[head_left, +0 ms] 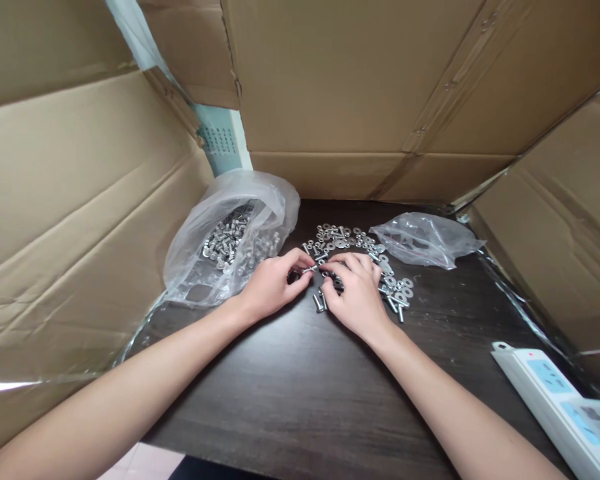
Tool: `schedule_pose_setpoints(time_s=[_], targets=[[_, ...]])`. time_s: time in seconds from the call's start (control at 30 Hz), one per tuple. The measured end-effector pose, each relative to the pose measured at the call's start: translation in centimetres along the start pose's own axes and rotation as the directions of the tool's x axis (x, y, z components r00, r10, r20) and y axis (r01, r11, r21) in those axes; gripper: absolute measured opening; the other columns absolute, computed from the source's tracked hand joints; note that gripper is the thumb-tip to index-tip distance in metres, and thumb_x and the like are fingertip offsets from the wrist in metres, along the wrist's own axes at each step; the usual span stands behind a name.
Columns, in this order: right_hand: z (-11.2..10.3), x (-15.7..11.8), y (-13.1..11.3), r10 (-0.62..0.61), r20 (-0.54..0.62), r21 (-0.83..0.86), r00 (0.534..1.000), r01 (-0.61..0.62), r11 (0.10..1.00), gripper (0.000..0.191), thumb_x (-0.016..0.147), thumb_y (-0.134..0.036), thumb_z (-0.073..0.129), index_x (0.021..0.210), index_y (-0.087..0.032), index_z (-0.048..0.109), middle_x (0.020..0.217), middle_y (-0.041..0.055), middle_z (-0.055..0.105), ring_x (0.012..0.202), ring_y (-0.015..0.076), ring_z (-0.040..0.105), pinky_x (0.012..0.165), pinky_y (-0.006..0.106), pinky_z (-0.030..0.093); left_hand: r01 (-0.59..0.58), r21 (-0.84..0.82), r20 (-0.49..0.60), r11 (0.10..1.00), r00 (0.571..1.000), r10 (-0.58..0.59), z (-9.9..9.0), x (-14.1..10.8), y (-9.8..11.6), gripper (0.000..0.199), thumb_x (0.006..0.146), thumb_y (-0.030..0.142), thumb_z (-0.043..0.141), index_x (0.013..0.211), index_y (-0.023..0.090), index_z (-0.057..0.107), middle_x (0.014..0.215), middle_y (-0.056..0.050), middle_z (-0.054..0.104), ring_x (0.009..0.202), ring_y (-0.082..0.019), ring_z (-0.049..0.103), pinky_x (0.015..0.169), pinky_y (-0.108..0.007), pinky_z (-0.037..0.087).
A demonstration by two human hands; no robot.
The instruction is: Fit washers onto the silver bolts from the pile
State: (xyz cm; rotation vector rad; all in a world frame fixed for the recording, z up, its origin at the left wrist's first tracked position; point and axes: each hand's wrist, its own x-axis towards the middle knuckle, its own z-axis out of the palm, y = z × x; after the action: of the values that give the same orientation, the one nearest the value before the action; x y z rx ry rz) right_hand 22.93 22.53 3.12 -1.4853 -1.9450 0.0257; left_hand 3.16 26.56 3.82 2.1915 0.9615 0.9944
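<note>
My left hand (273,283) pinches a small metal bolt (309,269) between thumb and fingertips, its shank pointing right. Close beside it, my right hand (355,290) reaches over a loose pile of hardware, fingers bent and thumb apart from the index finger. I see nothing clearly held in it. Flat washers (406,293), nuts and bolts are spread behind and to the right of this hand, partly hidden by it. A couple of loose bolts (318,303) lie just below its thumb.
Left of the pile, an open clear plastic bag (190,267) holds many bolts (226,240). A flattened clear bag (430,237) lies at the back right. A white power strip (540,393) sits at front right. Cardboard walls (360,80) surround the dark tabletop (280,387).
</note>
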Motion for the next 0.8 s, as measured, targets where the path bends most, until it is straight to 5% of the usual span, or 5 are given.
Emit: schedule_pose_setpoints(time_s=[0.23, 0.43, 0.8], targets=[[0.4, 0.1, 0.7, 0.152, -0.024, 0.065, 0.988, -0.151, 0.986, 0.016, 0.088, -0.024, 0.065, 0.092, -0.025, 0.081, 0.106, 0.0071, 0.073, 0.109, 0.0313, 0.056, 0.091, 0.048, 0.037, -0.011, -0.008, -0.005, 1.000, 1.000, 0.011, 0.0, 0.0, 0.1, 0.013, 0.095, 0.021, 0.065, 0.107, 0.019, 0.064, 0.100, -0.002, 0.077, 0.090, -0.015, 0.075, 0.086, -0.028, 0.060], [0.0, 0.3, 0.6, 0.158, 0.026, 0.096, 0.987, -0.160, 0.982, 0.012, 0.088, -0.022, 0.065, 0.086, -0.025, 0.076, 0.110, 0.0060, 0.072, 0.112, 0.0315, 0.055, 0.090, 0.047, 0.035, -0.012, -0.008, -0.007, 1.000, 1.000, 0.012, 0.0, 0.0, 0.0, 0.013, 0.094, 0.021, 0.065, 0.107, 0.019, 0.064, 0.100, -0.002, 0.077, 0.090, -0.015, 0.075, 0.085, -0.028, 0.060], [-0.6, 0.3, -0.3, -0.055, -0.042, 0.052, 0.998, 0.057, 0.997, 0.008, 0.097, -0.020, 0.057, 0.094, -0.022, 0.064, 0.096, 0.0040, 0.075, 0.104, 0.0260, 0.061, 0.095, 0.044, 0.034, -0.039, -0.024, -0.015, 0.999, 0.999, 0.038, 0.1, 0.0, -0.1, 0.013, 0.094, 0.021, 0.065, 0.107, 0.019, 0.065, 0.100, -0.003, 0.077, 0.090, -0.015, 0.075, 0.087, -0.028, 0.062]])
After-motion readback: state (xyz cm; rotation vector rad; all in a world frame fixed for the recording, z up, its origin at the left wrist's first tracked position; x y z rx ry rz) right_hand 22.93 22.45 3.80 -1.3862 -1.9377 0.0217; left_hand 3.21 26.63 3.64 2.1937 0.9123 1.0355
